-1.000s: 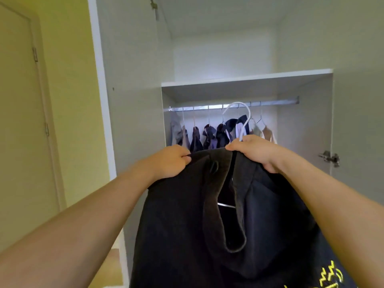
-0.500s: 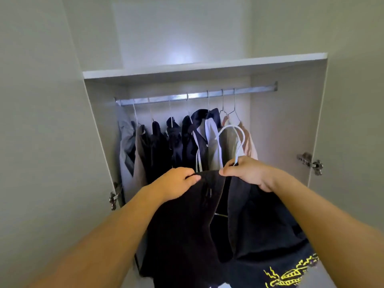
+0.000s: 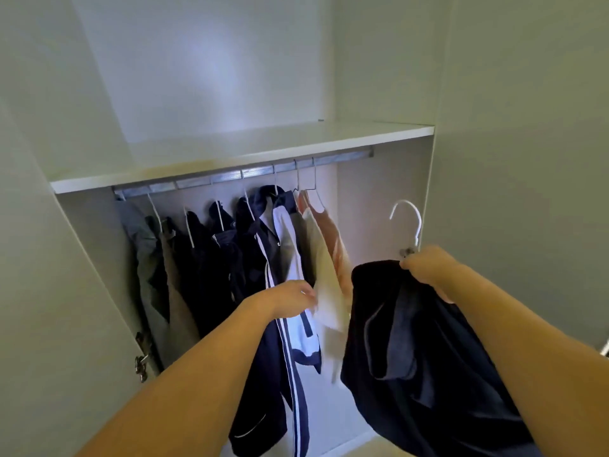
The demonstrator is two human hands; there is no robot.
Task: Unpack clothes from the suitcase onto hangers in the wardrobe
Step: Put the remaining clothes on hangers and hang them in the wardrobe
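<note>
My right hand [image 3: 428, 270] grips the neck of a white hanger [image 3: 410, 222] that carries a black garment [image 3: 415, 357]. It holds them at the right side of the open wardrobe, below the metal rail [image 3: 230, 176]. The hanger's hook points up, well under the rail. My left hand [image 3: 291, 300] reaches in among the hung clothes and touches the beige garment [image 3: 324, 285]. Its fingertips are hidden behind the cloth. Several garments hang on the rail, among them a navy and white jacket [image 3: 280, 258] and a pink one [image 3: 333, 232].
A white shelf [image 3: 263, 150] runs just above the rail. The wardrobe's right wall [image 3: 382, 206] stands close behind the hanger. A door hinge [image 3: 141, 362] sits at the lower left. Bare rail shows to the right of the pink garment.
My left hand has let go of the black garment and moved to the hung clothes. My right hand has carried the hanger and garment to the right. The view has come closer to the wardrobe.
</note>
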